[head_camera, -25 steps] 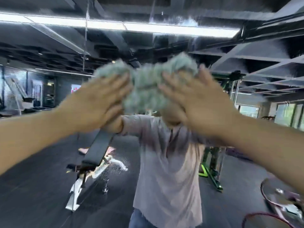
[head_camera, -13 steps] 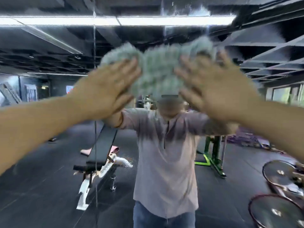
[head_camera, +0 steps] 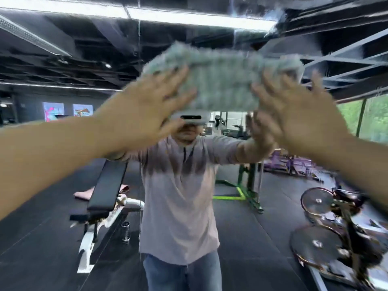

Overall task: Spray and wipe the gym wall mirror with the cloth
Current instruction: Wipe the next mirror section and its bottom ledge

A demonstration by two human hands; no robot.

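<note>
Cloth stretched wider since; left hand, right hand, fingers straight, press its ends on mirror.

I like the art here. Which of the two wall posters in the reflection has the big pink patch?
The left poster, the one nearer the picture's edge: pink on blue. The right poster beside it shows orange-red on teal instead.

No text can be read anywhere in the frame. The two posters at middle left show only coloured shapes, too small and blurred to tell any lettering. The plates at lower right carry pale marks at their hubs, but these are too smeared to read.
</note>
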